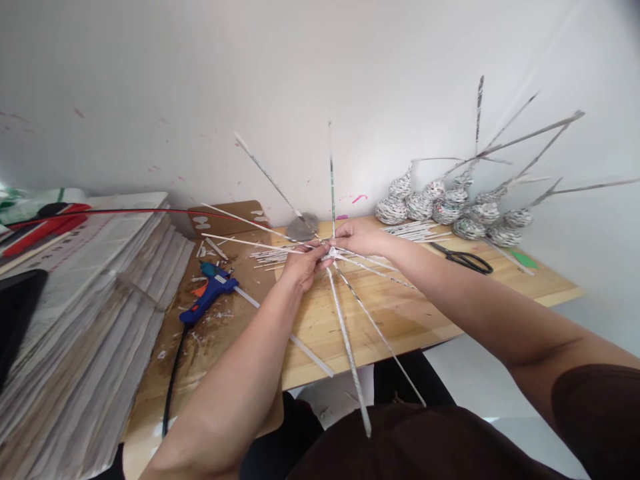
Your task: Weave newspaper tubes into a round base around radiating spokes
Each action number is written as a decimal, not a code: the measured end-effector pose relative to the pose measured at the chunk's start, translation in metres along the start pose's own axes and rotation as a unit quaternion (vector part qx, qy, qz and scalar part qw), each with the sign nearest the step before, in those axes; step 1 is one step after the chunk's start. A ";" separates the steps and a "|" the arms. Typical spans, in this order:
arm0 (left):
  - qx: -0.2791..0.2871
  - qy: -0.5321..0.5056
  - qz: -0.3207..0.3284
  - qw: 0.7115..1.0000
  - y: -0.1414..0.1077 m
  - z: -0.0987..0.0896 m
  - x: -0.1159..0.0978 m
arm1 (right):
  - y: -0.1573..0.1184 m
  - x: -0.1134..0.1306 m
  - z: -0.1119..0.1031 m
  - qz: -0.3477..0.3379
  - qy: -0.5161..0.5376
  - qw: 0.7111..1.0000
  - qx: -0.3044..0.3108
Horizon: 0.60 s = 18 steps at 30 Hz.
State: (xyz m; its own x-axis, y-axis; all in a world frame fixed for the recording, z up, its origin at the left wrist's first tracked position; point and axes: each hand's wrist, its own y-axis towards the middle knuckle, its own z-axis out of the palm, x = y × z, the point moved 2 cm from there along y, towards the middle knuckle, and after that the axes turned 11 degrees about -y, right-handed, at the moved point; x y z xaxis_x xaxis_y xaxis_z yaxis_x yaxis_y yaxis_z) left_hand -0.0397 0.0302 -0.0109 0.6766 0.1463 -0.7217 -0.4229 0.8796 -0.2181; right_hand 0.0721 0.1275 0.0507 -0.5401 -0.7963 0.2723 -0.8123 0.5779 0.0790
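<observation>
Wooden table (450, 293) mid-frame: left hand (300, 263) and right hand (357, 237) both pinch the hub of flimsy, crushable paper sticks (345, 333), probably safest held there.

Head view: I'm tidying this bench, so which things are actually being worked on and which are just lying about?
In hand:
- star of paper sticks, pinched at its centre by left hand and right hand

Lying about:
- blue glue gun, left of the hands
- black scissors, to the right
- loose paper sticks behind the hands
- woven paper pieces by the wall
- newspaper stack, far left
</observation>
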 end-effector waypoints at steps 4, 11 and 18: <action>-0.007 -0.014 0.018 1.000 0.000 -0.001 0.001 | -0.001 0.004 -0.011 0.019 -0.056 0.998 0.019; 0.137 0.025 0.032 0.990 -0.004 0.000 -0.007 | 0.009 -0.013 -0.038 0.044 -0.120 0.992 0.007; 0.034 0.009 0.041 0.999 0.005 -0.007 -0.011 | 0.013 -0.001 -0.034 -0.032 -0.160 0.986 0.036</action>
State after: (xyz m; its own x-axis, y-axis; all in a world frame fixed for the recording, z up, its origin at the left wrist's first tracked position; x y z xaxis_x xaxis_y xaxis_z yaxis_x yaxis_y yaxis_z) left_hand -0.0536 0.0294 -0.0082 0.6293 0.2119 -0.7477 -0.4341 0.8939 -0.1120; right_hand 0.0692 0.1423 0.0838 -0.5190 -0.8533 -0.0493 -0.8547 0.5190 0.0143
